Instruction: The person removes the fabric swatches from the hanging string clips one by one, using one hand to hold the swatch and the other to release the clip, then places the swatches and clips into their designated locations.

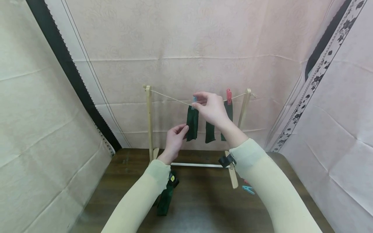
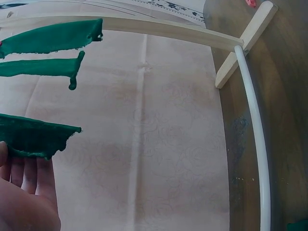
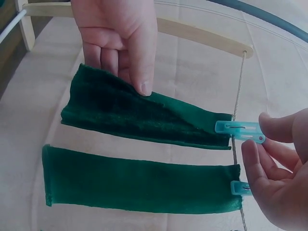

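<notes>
A dark green strip of cloth [image 1: 192,123] hangs from a string, held at its top by a blue clothespin [image 3: 238,129]. My left hand [image 1: 175,139] pinches the strip's edge low down, thumb in front and fingers behind. At the top, my right hand [image 1: 212,108] has its thumb and curled index finger at the outer end of the clothespin. Beside it hangs a second green strip [image 3: 139,180] under another blue clothespin [image 3: 239,188]. Farther right, a red clothespin [image 1: 229,96] holds a third strip [image 1: 228,111], partly hidden by my right hand.
Two wooden posts [image 1: 149,119] carry the string [image 1: 172,97], joined low by a white rod [image 1: 198,165]. More green cloth [image 1: 165,202] lies on the brown table [image 1: 204,200] by my left forearm. A loose blue clothespin [image 1: 248,189] lies near the right foot, beside something red. Pale fabric surrounds the table.
</notes>
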{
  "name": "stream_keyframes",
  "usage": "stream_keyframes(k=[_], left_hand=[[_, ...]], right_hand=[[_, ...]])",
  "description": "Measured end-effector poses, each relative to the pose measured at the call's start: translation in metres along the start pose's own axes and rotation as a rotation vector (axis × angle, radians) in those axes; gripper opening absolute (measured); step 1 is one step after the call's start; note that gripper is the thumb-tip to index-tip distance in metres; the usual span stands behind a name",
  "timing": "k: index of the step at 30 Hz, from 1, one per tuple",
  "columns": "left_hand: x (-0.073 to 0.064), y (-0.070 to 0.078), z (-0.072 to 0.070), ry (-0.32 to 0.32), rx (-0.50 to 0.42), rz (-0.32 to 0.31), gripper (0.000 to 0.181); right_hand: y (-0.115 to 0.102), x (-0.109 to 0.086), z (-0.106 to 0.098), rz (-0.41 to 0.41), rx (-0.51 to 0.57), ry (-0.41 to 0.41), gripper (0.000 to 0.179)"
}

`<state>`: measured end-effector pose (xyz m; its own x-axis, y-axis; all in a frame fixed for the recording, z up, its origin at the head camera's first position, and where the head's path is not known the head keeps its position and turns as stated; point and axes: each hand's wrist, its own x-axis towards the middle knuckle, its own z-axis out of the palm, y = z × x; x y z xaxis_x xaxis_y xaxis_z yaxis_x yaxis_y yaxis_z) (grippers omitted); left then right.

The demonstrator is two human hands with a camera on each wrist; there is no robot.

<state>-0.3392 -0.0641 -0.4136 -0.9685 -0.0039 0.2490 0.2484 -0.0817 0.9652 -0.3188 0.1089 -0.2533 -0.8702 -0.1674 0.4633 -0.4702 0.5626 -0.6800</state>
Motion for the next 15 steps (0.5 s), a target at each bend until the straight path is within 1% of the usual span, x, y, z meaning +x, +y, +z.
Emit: stream_keyframes(k=[7, 15], left_hand=[[-0.0017, -0.0002, -0.0004, 0.009, 0.012, 0.005, 0.034], [0.0000, 0.0010, -0.0002, 0.002, -0.003, -0.008, 0.034]], right_hand=[[-0.0008, -0.0023, -0.0007, 0.018, 0.006, -0.001, 0.038], [0.0028, -0.0008, 0.0012, 0.005, -0.003, 0.029, 0.035]])
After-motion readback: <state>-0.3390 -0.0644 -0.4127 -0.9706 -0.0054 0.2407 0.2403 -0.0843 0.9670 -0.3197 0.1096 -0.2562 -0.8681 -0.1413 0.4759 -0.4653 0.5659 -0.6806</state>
